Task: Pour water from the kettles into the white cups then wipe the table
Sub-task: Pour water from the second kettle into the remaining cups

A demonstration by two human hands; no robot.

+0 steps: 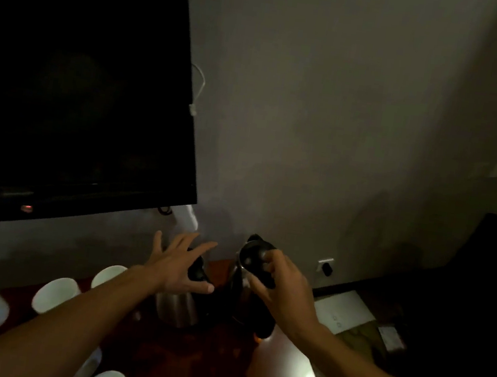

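Entry 1. Fingers (203, 247) of the left hand (177, 262): straight and spread wide, holding nothing. I see them poised over the black lid of the left kettle (176, 308). The thumb lies at the lid's edge (touching or not, I cannot tell in this dim light).

Entry 2. Right hand (279, 289): fingers curled round the black handle of the right kettle (238, 291), gripping it near the top.

Entry 3. Kettles: two, steel bodies with black tops, both upright and side by side toward the far edge of the bench (171, 358), close to the wall.

Entry 4. White cups (56, 294): several, grouped on the left part of the bench and to the left of the kettles. The leftmost is blurred, its handle facing me. More cups sit at the near edge, partly cut off by the left forearm. Whether any holds water I cannot tell.

Entry 5. Bench surface: dark reddish wood with a bright glare patch under the right forearm.

Entry 6. Surroundings: dark screen (82, 71) on the wall at upper left, wall socket (325, 265) to the right of the kettles, pale sheet (341, 311) lying below it.
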